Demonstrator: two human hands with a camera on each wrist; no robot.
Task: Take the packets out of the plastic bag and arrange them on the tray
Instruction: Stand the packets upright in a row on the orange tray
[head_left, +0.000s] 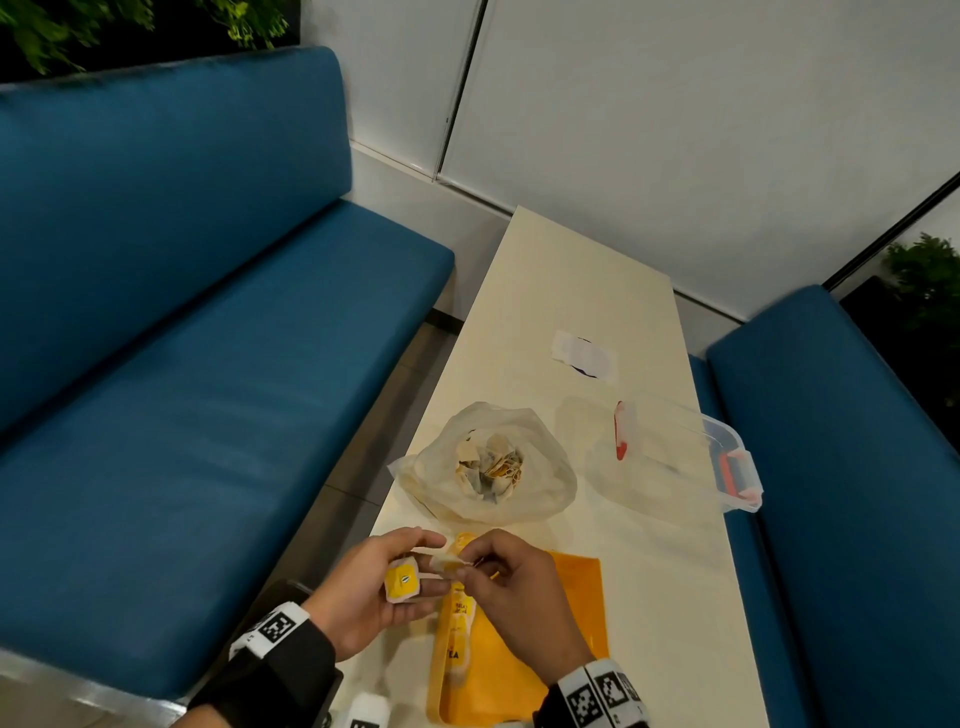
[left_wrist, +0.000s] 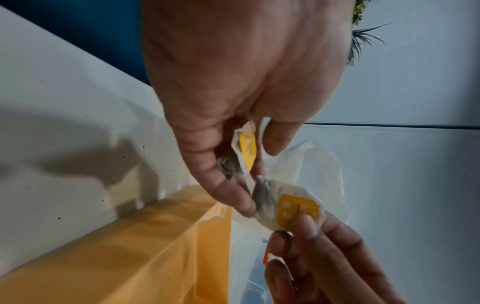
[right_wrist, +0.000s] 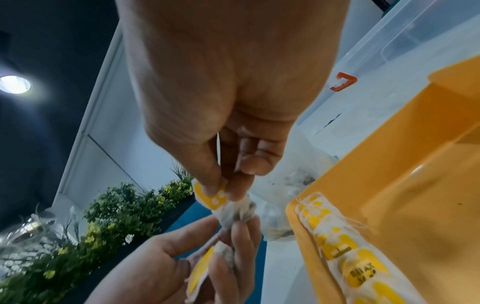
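Only "RELAX" reads on the packets (right_wrist: 361, 273) lining the tray (right_wrist: 428, 185).

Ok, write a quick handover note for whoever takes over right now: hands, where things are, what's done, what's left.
Left hand holds a yellow-labelled white packet. Right hand pinches a second packet, whose other end the left fingers touch.
Done: a row of packets lies along the yellow plastic tray's left edge.
Left: place these two, then empty the clear plastic bag, which holds more packets.
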